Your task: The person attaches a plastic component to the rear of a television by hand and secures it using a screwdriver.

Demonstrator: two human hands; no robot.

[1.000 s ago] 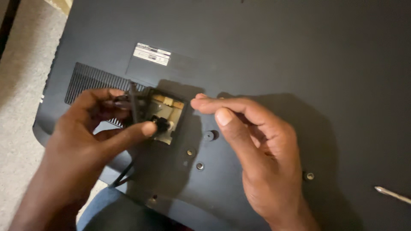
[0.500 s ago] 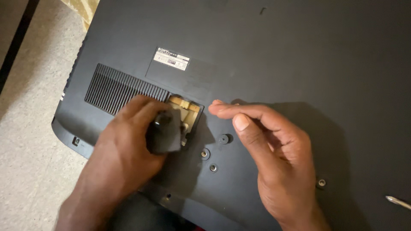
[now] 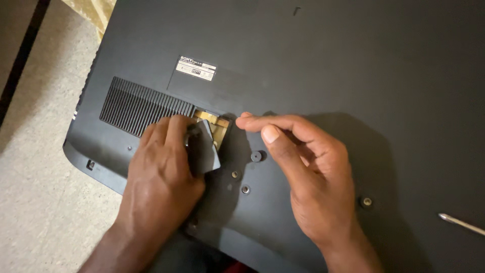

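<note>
One large black back panel (image 3: 328, 60) of a flat screen fills most of the view, lying face down so that its rear is open to the person's hands. A pale floor (image 3: 35, 167) shows along the left edge and, at the top left corner, a strip of patterned yellowish cloth (image 3: 88, 10); the room beyond is out of view. On the panel a grid of vent slots (image 3: 136, 106) sits left of centre, with a small white label (image 3: 196, 68) above it. Just right of the slots is an open recess (image 3: 214, 124) with brass-coloured metal inside. The left hand (image 3: 161, 177) lies over the lower part of this recess, fingers curled and pressed around a small dark cover piece (image 3: 207, 149), which it holds tilted at the opening, apparently to seat it against or lift it off the recess. The right hand (image 3: 308, 172) rests flat on the panel just beside the recess, fingers loosely extended and holding nothing, the fingertips touching the edge of the opening, likely to steady the panel. Several screw holes show below the hands: a round black boss (image 3: 256, 156), two small screws (image 3: 240, 182) and another screw (image 3: 367, 201) farther right. A thin metal tool tip (image 3: 462, 224) lies well apart at the right edge
</note>
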